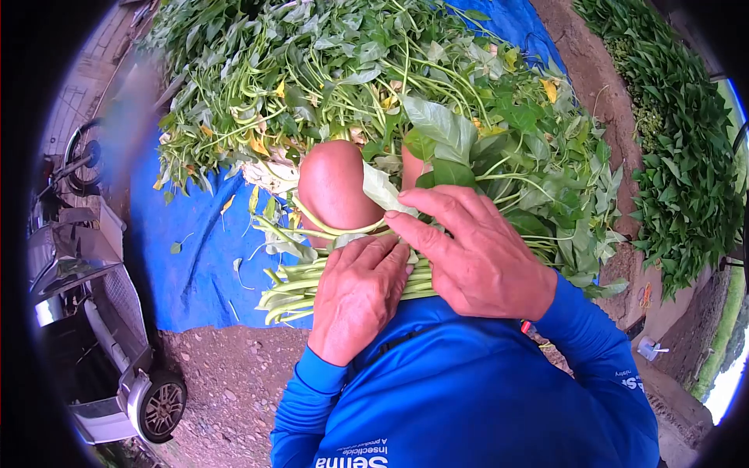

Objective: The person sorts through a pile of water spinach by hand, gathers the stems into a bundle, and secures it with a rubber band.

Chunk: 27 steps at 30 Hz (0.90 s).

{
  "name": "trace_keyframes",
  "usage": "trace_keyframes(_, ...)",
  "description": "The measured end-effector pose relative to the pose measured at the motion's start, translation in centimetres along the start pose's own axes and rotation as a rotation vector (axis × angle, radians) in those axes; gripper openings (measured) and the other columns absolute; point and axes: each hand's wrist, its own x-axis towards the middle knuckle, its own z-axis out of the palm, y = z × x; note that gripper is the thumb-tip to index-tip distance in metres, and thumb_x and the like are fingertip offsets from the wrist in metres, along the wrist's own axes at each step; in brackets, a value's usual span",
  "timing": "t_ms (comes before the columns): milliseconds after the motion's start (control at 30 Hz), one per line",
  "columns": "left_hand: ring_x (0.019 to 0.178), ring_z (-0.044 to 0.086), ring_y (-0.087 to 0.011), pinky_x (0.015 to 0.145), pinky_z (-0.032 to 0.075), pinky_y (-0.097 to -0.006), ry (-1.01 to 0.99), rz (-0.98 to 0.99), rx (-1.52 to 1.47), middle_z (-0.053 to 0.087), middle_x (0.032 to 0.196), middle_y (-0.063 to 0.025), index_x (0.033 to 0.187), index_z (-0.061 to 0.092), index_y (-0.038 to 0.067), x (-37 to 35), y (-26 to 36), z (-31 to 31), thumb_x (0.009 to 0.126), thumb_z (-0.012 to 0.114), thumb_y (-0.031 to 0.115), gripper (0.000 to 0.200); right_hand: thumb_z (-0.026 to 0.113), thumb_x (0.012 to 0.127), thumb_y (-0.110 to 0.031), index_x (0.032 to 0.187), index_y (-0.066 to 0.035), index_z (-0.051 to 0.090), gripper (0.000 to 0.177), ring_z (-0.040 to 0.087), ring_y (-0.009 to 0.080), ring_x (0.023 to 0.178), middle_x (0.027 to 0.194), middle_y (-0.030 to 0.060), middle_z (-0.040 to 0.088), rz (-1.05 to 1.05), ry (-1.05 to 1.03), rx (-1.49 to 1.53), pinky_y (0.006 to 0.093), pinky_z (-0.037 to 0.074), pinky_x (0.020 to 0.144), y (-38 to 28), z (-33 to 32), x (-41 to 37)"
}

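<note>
A bundle of green stems (pixel 292 296) lies across my lap, its cut ends toward the left and leaves toward the right. My left hand (pixel 360 288) is wrapped over the bundle, fingers pressed together on the stems. Just right of it, my right hand (pixel 476 249) pinches the edge of a pale leaf (pixel 382 189) between thumb and index finger. Broad green leaves (pixel 452 148) rise beyond the right hand. My bare knee (pixel 337 183) shows just past the bundle.
A large heap of leafy stems (pixel 312 70) with some yellow leaves covers a blue tarp (pixel 187 265). More greens (pixel 671 148) are piled at the right. A vehicle with a wheel (pixel 162 405) stands at the left, beside gravelly ground (pixel 226 382).
</note>
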Motion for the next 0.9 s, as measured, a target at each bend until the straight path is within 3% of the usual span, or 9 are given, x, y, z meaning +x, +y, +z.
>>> trace_keyframes(67, 0.115, 0.068, -0.0368, 0.099, 0.052, -0.047, -0.098, -0.026, -0.016, 0.074, 0.12, -0.0168, 0.115, 0.077, 0.004, -0.3, -0.4, -0.4, 0.097, 0.071, 0.016, 0.022, 0.073, 0.084, -0.011, 0.127, -0.003, 0.069, 0.043, 0.063, 0.0277, 0.111, 0.116, 0.0109, 0.067, -0.008, -0.123, 0.104, 0.0441, 0.048, 0.089, -1.0, -0.1, 0.5)
trace_keyframes(167, 0.117, 0.067, -0.0386, 0.099, 0.052, -0.0488, -0.029, -0.026, -0.06, 0.074, 0.124, -0.0184, 0.113, 0.076, 0.002, 0.0, -0.6, -0.6, 0.096, 0.071, 0.012, 0.02, 0.075, 0.088, -0.015, 0.114, -0.005, 0.071, 0.028, 0.064, 0.0264, 0.101, 0.105, 0.0075, 0.068, 0.02, -0.159, 0.06, 0.0433, 0.048, 0.086, -0.6, 1.4, 0.0)
trace_keyframes(267, 0.118, 0.067, -0.0409, 0.099, 0.052, -0.0501, -0.068, -0.161, -0.326, 0.073, 0.124, -0.0215, 0.113, 0.074, 0.0, -0.2, -1.4, -1.7, 0.095, 0.071, 0.01, 0.021, 0.072, 0.092, -0.017, 0.099, -0.008, 0.069, 0.012, 0.063, 0.0273, 0.09, 0.091, 0.0067, 0.065, 0.074, -0.132, 0.061, 0.0428, 0.047, 0.081, 0.2, 2.2, -0.6)
trace_keyframes(300, 0.112, 0.07, -0.0369, 0.098, 0.054, -0.0455, -0.157, -0.172, -0.417, 0.074, 0.119, -0.0198, 0.125, 0.071, 0.002, 0.4, -2.0, -2.4, 0.096, 0.073, 0.011, 0.031, 0.071, 0.092, -0.016, 0.097, -0.008, 0.068, 0.01, 0.063, 0.0273, 0.09, 0.09, 0.0068, 0.064, 0.085, -0.146, 0.047, 0.0429, 0.047, 0.081, 0.2, 2.3, -0.8)
trace_keyframes(400, 0.105, 0.072, -0.0328, 0.094, 0.055, -0.0415, -0.192, -0.433, -0.492, 0.075, 0.113, -0.0185, 0.127, 0.067, 0.001, 2.2, -3.1, -2.7, 0.098, 0.071, 0.011, 0.031, 0.068, 0.093, -0.014, 0.092, -0.008, 0.066, 0.006, 0.063, 0.0276, 0.089, 0.086, 0.0076, 0.062, 0.082, -0.151, -0.009, 0.0439, 0.047, 0.08, 0.0, 2.4, -0.6)
trace_keyframes(567, 0.088, 0.073, -0.0274, 0.083, 0.057, -0.0384, -0.241, -0.33, -0.338, 0.075, 0.093, -0.0166, 0.122, 0.069, -0.001, 4.4, -4.9, -1.6, 0.099, 0.073, 0.016, 0.029, 0.068, 0.093, -0.016, 0.1, -0.008, 0.065, 0.011, 0.064, 0.0292, 0.091, 0.089, 0.0087, 0.065, 0.117, -0.199, -0.003, 0.0449, 0.047, 0.082, 0.1, 2.5, -0.3)
trace_keyframes(667, 0.081, 0.07, -0.0181, 0.078, 0.055, -0.0348, -0.317, -0.495, -0.421, 0.076, 0.087, -0.0093, 0.113, 0.075, -0.002, 5.3, -4.7, -2.4, 0.098, 0.076, 0.017, 0.024, 0.067, 0.094, -0.017, 0.106, -0.007, 0.064, 0.017, 0.066, 0.0302, 0.091, 0.091, 0.0095, 0.068, 0.166, -0.247, 0.029, 0.0462, 0.048, 0.08, 0.0, 2.3, 0.2)
trace_keyframes(767, 0.075, 0.061, -0.0075, 0.071, 0.051, -0.029, -0.156, -0.603, -0.814, 0.073, 0.083, -0.0006, 0.105, 0.079, -0.002, 5.0, -5.5, -3.1, 0.099, 0.077, 0.02, 0.023, 0.068, 0.094, -0.02, 0.118, -0.006, 0.065, 0.028, 0.069, 0.0307, 0.09, 0.094, 0.0115, 0.07, 0.263, -0.376, 0.035, 0.0473, 0.048, 0.078, 0.1, 2.7, 1.0)
trace_keyframes(900, 0.076, 0.056, -0.0059, 0.069, 0.047, -0.0265, 0.019, -0.641, -0.785, 0.07, 0.084, 0.0004, 0.105, 0.076, -0.006, 3.7, -6.3, -5.1, 0.102, 0.071, 0.016, 0.022, 0.072, 0.091, -0.027, 0.135, -0.005, 0.063, 0.049, 0.07, 0.032, 0.092, 0.109, 0.0167, 0.07, 0.192, -0.319, -0.142, 0.047, 0.05, 0.078, 0.0, 3.1, 1.4)
